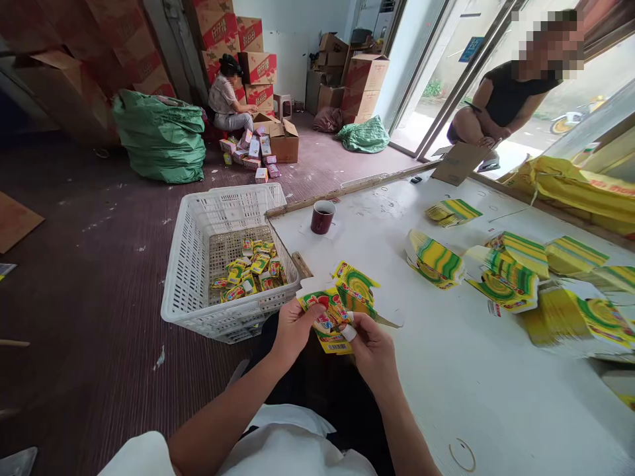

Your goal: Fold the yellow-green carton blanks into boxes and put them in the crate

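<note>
Between my two hands is a flattened yellow and green printed carton [325,317], held over my lap at the table's edge. My left hand [292,330] grips its left side with the thumb on the printed face. On its right edge, my right hand [372,344] pinches the card, with white wraps on the fingertips. Just behind it, more flat cartons [357,287] lie on the white table [446,383]. To the left stands a white plastic crate [198,307] with several folded small yellow boxes [258,264] at its bottom.
A dark red mug [322,218] stands near the table's left edge. Stacks of flat cartons [436,258] spread over the right side. One person [231,99] sits among boxes at the back; another [510,99] sits by the doorway. A green sack [159,135] rests on the floor.
</note>
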`<state>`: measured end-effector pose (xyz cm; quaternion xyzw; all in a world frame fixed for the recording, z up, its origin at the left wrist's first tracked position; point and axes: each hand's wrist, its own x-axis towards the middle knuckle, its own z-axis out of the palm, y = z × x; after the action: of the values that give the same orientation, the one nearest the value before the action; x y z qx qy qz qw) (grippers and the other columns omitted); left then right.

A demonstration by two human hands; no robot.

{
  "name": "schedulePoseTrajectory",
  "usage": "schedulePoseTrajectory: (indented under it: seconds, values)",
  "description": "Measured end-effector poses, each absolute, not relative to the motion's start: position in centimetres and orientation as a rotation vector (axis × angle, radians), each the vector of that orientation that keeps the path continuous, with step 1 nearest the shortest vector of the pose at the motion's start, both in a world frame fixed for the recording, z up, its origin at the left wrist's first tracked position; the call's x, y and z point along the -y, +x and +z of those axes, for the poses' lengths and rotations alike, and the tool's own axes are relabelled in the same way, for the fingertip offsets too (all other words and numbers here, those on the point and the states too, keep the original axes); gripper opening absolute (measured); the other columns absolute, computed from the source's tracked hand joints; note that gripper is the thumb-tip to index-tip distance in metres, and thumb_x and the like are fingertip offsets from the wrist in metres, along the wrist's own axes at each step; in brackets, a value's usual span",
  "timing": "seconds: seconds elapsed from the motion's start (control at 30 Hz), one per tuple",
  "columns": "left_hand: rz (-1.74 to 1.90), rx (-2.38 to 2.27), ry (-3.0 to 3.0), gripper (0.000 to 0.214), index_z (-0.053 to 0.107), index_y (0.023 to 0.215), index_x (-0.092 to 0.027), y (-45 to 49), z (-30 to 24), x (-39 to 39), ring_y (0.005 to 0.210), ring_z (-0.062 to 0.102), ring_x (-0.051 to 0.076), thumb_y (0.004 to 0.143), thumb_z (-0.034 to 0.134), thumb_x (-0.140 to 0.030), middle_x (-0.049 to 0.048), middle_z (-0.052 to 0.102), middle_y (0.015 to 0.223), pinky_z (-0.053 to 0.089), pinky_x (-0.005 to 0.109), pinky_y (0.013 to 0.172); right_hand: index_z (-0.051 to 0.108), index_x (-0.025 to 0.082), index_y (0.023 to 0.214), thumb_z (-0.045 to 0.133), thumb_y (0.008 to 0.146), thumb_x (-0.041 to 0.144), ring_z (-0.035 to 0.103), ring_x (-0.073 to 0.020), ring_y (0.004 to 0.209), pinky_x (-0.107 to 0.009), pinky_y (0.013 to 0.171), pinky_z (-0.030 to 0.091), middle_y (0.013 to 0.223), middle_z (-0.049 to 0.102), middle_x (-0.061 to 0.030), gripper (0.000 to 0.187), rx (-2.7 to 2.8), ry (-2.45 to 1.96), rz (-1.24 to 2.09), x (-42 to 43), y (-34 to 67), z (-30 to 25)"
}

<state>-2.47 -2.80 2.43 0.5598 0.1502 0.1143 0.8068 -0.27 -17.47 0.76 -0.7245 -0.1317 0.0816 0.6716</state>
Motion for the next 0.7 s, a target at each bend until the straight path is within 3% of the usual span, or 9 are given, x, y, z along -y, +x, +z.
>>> schedulePoseTrajectory:
  seconds: [0.1, 0.23, 0.37, 0.5, 0.57, 0.7]
  values:
    - [0.162, -0.185, 1.323, 0.05, 0.072, 0.094, -0.017, -2.2, 2.9, 0.7, 0.098, 0.067, 0.029, 0.069, 0.072, -0.06, 0.0089, 0.075, 0.098, 0.051, 0.041, 0.09, 0.068, 0.022, 0.088, 0.058, 0.085, 0.024, 0.062, -0.0164, 0.068, -0.028, 0.061, 0.053, 0.079, 0.069, -0.0017, 0.011, 0.47, -1.826, -0.031, 18.7, 0.1, 1.1]
    - [-0.061, -0.024, 1.525, 0.093, 0.055, 0.127, -0.017, -2.1, 4.6, -2.2, 0.122, 0.056, 0.035, 0.061, 0.06, -0.082, 0.0187, 0.06, 0.132, 0.043, 0.048, 0.101, 0.072, 0.027, 0.091, 0.051, 0.088, 0.01, 0.061, -0.0172, 0.075, -0.03, 0.067, 0.053, 0.081, 0.072, -0.0016, 0.028, 0.845, -1.992, -0.325, 19.8, 0.8, 2.3]
    - [-0.394, 0.028, 1.933, 0.098, 0.046, 0.13, -0.018, -2.5, 5.3, -0.9, 0.116, 0.058, 0.035, 0.048, 0.084, -0.057, 0.0154, 0.061, 0.127, 0.044, 0.048, 0.099, 0.071, 0.029, 0.096, 0.053, 0.09, 0.008, 0.061, -0.0159, 0.077, -0.028, 0.068, 0.054, 0.086, 0.073, -0.0007, 0.028, 1.029, -1.962, -0.413, 19.1, 0.4, 2.9]
    - [-0.251, -0.156, 1.995, 0.074, 0.042, 0.126, -0.019, -3.0, 4.5, 2.0, 0.102, 0.062, 0.028, 0.063, 0.077, -0.038, 0.0081, 0.065, 0.112, 0.048, 0.043, 0.091, 0.068, 0.027, 0.09, 0.056, 0.088, 0.01, 0.066, -0.0146, 0.081, -0.026, 0.069, 0.055, 0.089, 0.069, -0.0023, 0.021, 0.646, -1.954, -0.541, 17.7, -1.1, 1.8]
    - [-0.146, -0.24, 2.021, 0.075, 0.036, 0.128, -0.019, -3.2, 4.0, 2.6, 0.099, 0.062, 0.028, 0.064, 0.073, -0.033, 0.0079, 0.064, 0.109, 0.048, 0.043, 0.09, 0.065, 0.026, 0.093, 0.063, 0.085, 0.018, 0.067, -0.0157, 0.082, -0.028, 0.071, 0.056, 0.09, 0.068, -0.0023, 0.012, 0.449, -1.828, -0.415, 17.3, -1.6, 1.4]
    - [-0.025, -0.123, 2.124, 0.079, 0.029, 0.131, -0.022, -3.6, 3.1, 2.4, 0.102, 0.061, 0.028, 0.065, 0.071, -0.028, 0.0093, 0.06, 0.114, 0.049, 0.044, 0.09, 0.058, 0.025, 0.096, 0.071, 0.08, 0.037, 0.066, -0.0158, 0.076, -0.031, 0.071, 0.056, 0.084, 0.068, 0.0, 0.024, 0.102, -1.431, 0.037, 17.5, -1.2, 2.0]
